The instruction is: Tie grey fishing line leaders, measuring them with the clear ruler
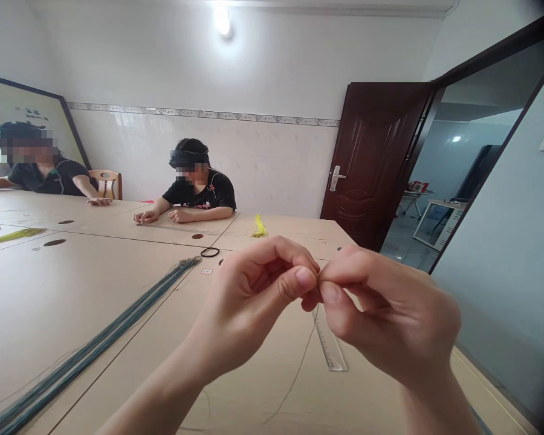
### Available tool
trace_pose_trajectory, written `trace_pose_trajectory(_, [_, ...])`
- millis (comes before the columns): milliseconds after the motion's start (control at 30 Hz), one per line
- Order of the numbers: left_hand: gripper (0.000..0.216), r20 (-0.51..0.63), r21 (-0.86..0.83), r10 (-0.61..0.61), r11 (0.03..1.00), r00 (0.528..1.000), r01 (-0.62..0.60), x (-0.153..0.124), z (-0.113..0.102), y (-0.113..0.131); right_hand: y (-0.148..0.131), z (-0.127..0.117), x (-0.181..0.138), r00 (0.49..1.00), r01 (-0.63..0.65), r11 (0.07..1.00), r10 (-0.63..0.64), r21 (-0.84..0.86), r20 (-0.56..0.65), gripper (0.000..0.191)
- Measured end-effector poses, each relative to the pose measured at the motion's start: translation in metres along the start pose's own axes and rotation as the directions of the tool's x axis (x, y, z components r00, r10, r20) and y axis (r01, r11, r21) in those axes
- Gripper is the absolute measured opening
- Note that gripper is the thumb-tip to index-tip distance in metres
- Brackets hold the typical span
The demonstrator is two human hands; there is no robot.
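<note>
We held the thread point(299, 366) where the fingers of the left hand point(254, 302) and the right hand point(387, 305) met, above the counter point(163, 356). Each thumb and index finger was pinched on it, tip beside tip; how the strand lay between the tips, we could not tell. A length of it ran down below the fingers, past the edge of the ruler point(332, 353), which lay beneath the right fingers. We judged the step in hand to be fine two-handed work on a short portion of the thread. The next move, in our judgement, called for a steady pinch, small fingertip adjustments and slack below. The blue-green bundle point(147, 298) lay left of the fingers, well apart; the yellow bunch point(260, 228) lay beyond them.
</note>
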State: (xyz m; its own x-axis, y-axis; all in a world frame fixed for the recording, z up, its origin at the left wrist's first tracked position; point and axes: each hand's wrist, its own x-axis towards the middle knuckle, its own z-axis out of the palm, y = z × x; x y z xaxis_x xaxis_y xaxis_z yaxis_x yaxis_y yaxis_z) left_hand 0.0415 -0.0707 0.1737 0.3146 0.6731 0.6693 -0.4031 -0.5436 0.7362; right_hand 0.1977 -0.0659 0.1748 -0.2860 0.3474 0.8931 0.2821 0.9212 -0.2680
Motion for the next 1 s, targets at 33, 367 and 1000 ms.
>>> trace_pose_trajectory(33, [0.012,-0.005,-0.008,0.025,1.000,1.000,-0.025,0.000,0.001,-0.001,-0.001,0.002,0.000,0.999,-0.035,0.999,0.035,0.022,-0.009,0.015])
trace_pose_trajectory(367, [0.013,0.018,-0.112,0.007,0.994,1.000,-0.005,-0.003,-0.003,-0.003,-0.007,-0.003,0.003,0.963,-0.268,0.906,0.250,0.326,0.099,0.017])
trace_pose_trajectory(1000, [0.014,-0.020,-0.066,-0.077,0.995,0.997,0.076,-0.001,-0.001,-0.001,-0.005,-0.003,0.002,0.949,-0.290,0.935,0.254,0.205,0.188,0.014])
